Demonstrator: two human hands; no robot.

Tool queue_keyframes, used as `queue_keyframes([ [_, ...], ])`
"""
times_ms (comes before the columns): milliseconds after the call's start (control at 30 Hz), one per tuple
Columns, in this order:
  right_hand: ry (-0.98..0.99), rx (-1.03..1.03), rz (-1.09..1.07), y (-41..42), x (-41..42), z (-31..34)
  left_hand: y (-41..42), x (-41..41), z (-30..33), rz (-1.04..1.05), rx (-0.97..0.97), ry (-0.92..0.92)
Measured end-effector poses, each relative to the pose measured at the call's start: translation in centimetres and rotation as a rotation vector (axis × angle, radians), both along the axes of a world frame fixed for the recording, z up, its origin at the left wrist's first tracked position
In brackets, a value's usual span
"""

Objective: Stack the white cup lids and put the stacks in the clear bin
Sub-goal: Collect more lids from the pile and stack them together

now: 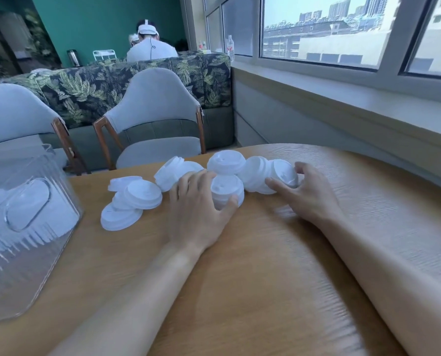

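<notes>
Left hand (199,201) grasps a short stack of white lids (227,191), thumb on its near side and fingers on its left side. Right hand (307,191) grasps a tilted lid stack (282,173), thumb at the stack's near edge and fingers curled over its far side.

Wooden table (265,278) carries every item. Clear bin (21,227) stands at the table's left edge, with white lids visible through its wall. Loose lids (132,199) lie scattered between the bin and the left hand. One more lid (226,161) rests behind the left-hand stack.

wooden table (278,278), white lids (134,199), clear bin (21,253)
</notes>
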State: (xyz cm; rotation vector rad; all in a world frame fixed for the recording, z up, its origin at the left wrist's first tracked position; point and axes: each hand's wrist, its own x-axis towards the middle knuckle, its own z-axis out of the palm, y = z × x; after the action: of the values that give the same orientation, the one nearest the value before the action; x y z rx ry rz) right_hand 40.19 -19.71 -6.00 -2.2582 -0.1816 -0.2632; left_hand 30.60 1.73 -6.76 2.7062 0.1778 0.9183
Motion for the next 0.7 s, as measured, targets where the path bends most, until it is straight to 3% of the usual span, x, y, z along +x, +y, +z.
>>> queue_keyframes([
  [200,-0.027,0.049,0.024,-0.3,-0.3,0.1,0.0,-0.1,0.0,-0.016,-0.012,0.023],
  [400,-0.049,0.134,-0.086,-1.1,-1.8,-0.1,-0.1,-1.1,0.1,-0.001,-0.034,-0.025],
  [700,-0.050,0.029,-0.086,-1.3,-8.6,-0.2,-0.2,-6.4,-0.1,-0.103,-0.220,-0.041],
])
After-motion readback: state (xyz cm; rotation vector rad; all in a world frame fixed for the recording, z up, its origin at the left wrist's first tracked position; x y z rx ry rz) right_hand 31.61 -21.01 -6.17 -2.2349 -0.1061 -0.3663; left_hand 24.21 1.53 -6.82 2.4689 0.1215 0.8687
